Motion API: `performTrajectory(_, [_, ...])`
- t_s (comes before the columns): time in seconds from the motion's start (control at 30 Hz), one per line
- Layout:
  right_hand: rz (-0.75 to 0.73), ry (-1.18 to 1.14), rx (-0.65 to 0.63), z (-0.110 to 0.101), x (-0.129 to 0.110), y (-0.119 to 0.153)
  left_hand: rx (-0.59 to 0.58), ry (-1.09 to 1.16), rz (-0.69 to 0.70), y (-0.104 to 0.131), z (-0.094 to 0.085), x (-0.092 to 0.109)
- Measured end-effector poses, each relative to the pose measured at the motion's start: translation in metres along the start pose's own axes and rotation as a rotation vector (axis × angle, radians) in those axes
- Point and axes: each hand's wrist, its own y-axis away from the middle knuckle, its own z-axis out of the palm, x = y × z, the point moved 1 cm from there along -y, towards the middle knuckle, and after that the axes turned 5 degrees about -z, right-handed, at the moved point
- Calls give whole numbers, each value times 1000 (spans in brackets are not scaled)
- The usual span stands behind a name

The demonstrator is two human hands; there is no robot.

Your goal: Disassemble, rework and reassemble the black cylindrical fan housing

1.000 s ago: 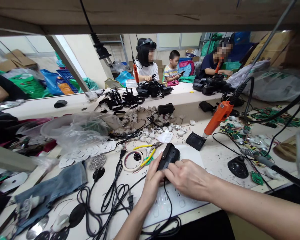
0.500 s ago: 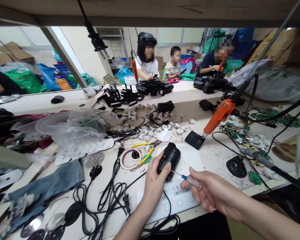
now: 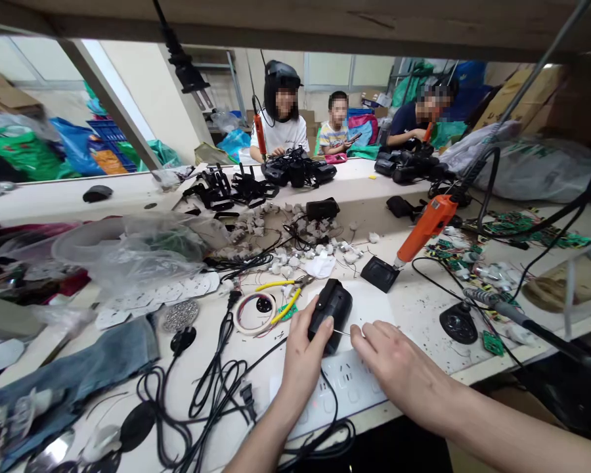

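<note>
A black plastic housing (image 3: 335, 305) is tilted in my left hand (image 3: 308, 345), thumb on its near side and fingers behind. My right hand (image 3: 396, 361) is closed around a small screwdriver, its back turned up so the handle is hidden. Only the thin metal shaft of the screwdriver (image 3: 342, 333) shows, reaching to the housing beside my left thumb. Whether the tip sits in a screw I cannot tell. Below both hands lies a white power strip (image 3: 347, 378) with a black cord.
Pliers with yellow handles (image 3: 290, 309) and a tape roll (image 3: 253, 314) lie left of the housing. An orange electric screwdriver (image 3: 426, 228) hangs at right over a black part (image 3: 380, 272). Black cables (image 3: 217, 387) sprawl at left. People sit across the bench.
My right hand has rolled over and closed around the screwdriver, hiding its clear handle. My left hand still holds the housing. The view has shifted slightly.
</note>
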Motion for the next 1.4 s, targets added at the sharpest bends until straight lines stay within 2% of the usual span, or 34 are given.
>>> performTrajectory(0.03, [-95, 84, 39, 1, -1, 0, -2, 16, -24, 0, -1, 0])
performTrajectory(0.07, [-125, 95, 79, 1, -2, 0, -6, 32, -47, -1, -1, -1])
performTrajectory(0.1, [-89, 47, 122, 0, -3, -1, -10, 49, -65, -1, -1, -1])
performTrajectory(0.17, [121, -166, 153, -7, -3, -5, -12, 78, -82, -1, -2, -2])
performTrajectory(0.23, [415, -424, 58, -14, -2, -7, -3, 100, -92, -1, -1, -1])
performTrajectory(0.3, [703, -670, -130, -19, 1, -7, 3, 97, -91, 0, -1, 0])
performTrajectory(0.37, [887, -837, -285, -22, 3, -7, -2, 70, -69, 0, 0, 1])
performTrajectory(0.4, [914, -856, -314, -22, 3, -6, -4, 53, -55, 0, 0, 1])
performTrajectory(0.47, [820, -731, -257, -23, 4, -6, -4, 30, -37, 0, 0, 1])
performTrajectory(0.57, [510, -407, -23, -23, 1, -6, -9, 32, -33, -1, 0, -1])
performTrajectory(0.67, [197, -201, 206, -22, -6, -5, -11, 66, -35, -3, -1, -4])
performTrajectory(0.77, [-8, -41, 318, -18, -9, -7, 5, 132, -71, -4, -2, -6])
performTrajectory(0.83, [-28, -23, 340, -16, -8, -8, 12, 179, -99, -5, -3, -7])
performTrajectory(0.87, [7, -61, 337, -14, -7, -8, 14, 198, -107, -5, -3, -7])
performTrajectory(1.0, [245, -307, 179, -11, 0, -4, 29, 212, -114, -5, -4, -7])
performTrajectory(1.07, [272, -306, 127, -10, 0, -2, 24, 191, -114, -5, -4, -7])
performTrajectory(1.17, [179, -200, 184, -12, -1, -1, 13, 165, -115, -5, -3, -6])
performTrajectory(1.3, [-72, -72, 246, -11, -6, -5, 2, 197, -123, -5, -3, -6])
performTrajectory(1.37, [-107, -98, 253, -9, -7, -6, 3, 209, -129, -5, -4, -6])
performTrajectory(1.4, [-77, -127, 253, -7, -7, -7, 5, 207, -127, -5, -4, -6])
